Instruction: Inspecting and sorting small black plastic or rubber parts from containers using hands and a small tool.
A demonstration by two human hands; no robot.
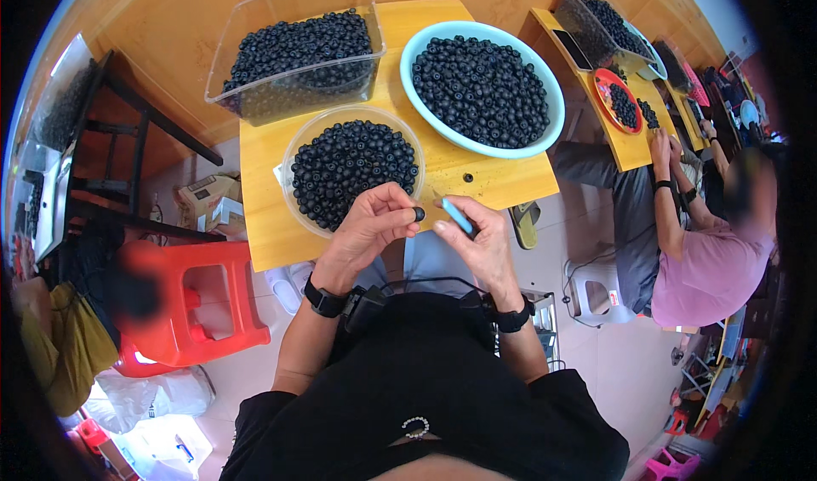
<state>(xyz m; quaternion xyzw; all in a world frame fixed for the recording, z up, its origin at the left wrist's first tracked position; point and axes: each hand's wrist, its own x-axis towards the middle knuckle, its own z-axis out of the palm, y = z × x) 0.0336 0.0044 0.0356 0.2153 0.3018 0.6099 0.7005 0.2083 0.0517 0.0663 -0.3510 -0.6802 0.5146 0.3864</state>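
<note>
Between the thumb and fingers of my left hand [374,226] is pinched a small round black bead [419,214]. My right hand [483,241] is closed round a light-blue handled tool [457,216], its thin tip pointing toward the bead; I cannot make out what kind of tip it is. Both hands are close together over the table's near edge. Just beyond my left hand stands a clear round tub [415,136] of black beads [353,166]. One loose bead [468,177] lies on the yellow table [511,179] beyond my right hand.
Behind the tub are a clear rectangular bin [298,100] and a light-blue bowl [559,111], both filled with black beads. A red stool [217,290] stands at left. On the right, a person in a pink shirt [711,273] works at another yellow table [634,149].
</note>
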